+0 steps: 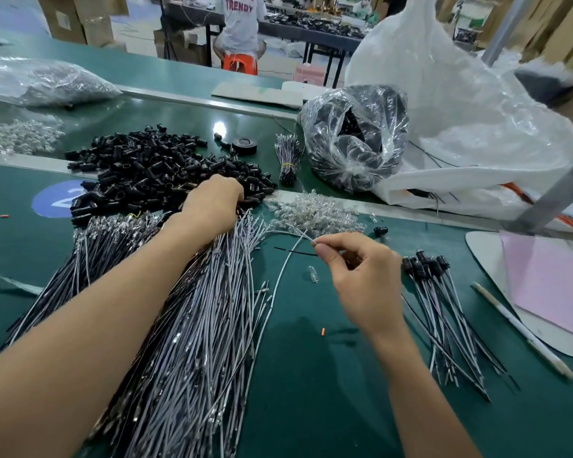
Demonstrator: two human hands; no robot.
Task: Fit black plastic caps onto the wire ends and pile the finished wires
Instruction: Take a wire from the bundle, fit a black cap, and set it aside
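Grey wire [280, 282], one piece, is pinched at its far end between thumb and forefinger of the right hand [361, 279]. From the fingertips it arcs left, then runs toward the viewer, long axis roughly near-to-far, lower part lying on the green table [328, 391] just beside the stock bundle.

Head view, counts:
- Uncapped wire bundle [196, 325]: too many to count, fanned, long axis near-to-far, under the left forearm.
- Black caps heap [146, 166]: uncountable, far left. Left hand [212, 203] rests at its near edge, back upward; the fingers are hidden among the caps, so I cannot tell whether it grasps anything.
- Finished pile [444, 309]: right of the right hand, capped ends pointing away, about seven caps discernible; the strands overlap, so the exact number is unclear.
- Loose cap [380, 230]: one, well apart from the heap.
- Clear bulb heap [315, 209]: uncountable, beyond the right hand; one stray bulb [313, 278] lies by the thumb.
- Short black strand [295, 252]: one, beside the fingertips.

Surroundings: tape roll [244, 146], tied small bundle [288, 160], clear bag [354, 140] of black parts, large white bag [460, 110], pen [523, 328] on pink paper [549, 285], orange scrap [323, 331]. The left forearm crosses the stock bundle and covers part of it.
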